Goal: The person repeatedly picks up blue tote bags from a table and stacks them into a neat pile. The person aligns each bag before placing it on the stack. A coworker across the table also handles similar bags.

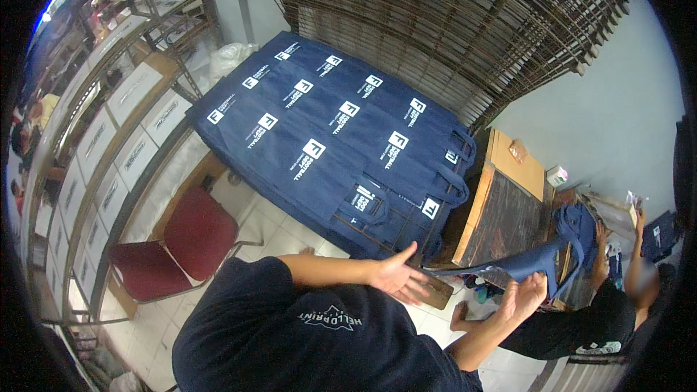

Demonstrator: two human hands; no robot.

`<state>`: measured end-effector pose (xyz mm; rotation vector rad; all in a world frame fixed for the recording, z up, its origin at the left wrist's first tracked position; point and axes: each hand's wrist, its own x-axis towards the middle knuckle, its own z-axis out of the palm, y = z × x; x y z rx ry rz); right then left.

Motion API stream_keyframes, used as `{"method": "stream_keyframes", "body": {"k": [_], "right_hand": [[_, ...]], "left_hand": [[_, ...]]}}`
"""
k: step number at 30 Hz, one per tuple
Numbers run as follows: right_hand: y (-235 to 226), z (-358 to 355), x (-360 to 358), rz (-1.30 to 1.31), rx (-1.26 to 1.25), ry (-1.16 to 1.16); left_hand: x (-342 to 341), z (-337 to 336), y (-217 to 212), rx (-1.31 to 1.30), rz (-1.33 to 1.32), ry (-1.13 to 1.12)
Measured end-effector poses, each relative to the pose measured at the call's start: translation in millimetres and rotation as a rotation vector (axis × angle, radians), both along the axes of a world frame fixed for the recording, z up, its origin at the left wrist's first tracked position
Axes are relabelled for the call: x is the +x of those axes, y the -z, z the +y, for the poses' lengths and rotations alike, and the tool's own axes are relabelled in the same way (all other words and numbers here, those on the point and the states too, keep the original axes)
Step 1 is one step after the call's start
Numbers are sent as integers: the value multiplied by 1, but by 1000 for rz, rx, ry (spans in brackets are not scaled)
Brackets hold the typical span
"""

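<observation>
A navy fabric tote bag (530, 265) stretches out at the right, its handle loops hanging toward the far side. The fingers of my right hand (528, 296) are closed on its near edge. My left hand (398, 276) is held out in front of my body, fingers spread, holding nothing. It is close to the left end of that bag, but apart from the cloth. Beyond my left hand, navy bags with white prints (327, 123) lie in overlapping rows on a wide surface, several handles hanging over the right edge.
A dark wooden table (504, 210) stands at the right, with more navy bags (577, 225) on it. Another person (581, 319) works there beside a frame (616, 216). A red chair (200, 229) is at the left, near shelves of white panels (134, 152). Wire racks (435, 22) rise behind.
</observation>
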<state>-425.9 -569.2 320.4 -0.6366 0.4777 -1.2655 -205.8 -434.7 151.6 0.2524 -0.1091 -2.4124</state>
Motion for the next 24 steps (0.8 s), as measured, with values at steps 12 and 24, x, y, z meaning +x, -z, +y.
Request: {"method": "stream_keyframes", "body": {"k": [12,24], "right_hand": [[-7,37,125,198,-30,-149],[220,50,151,924,163,48]], "left_hand": [[175,65,-44,123,-606,-1113],[249,116,77,-164,-1842,-1023]]}}
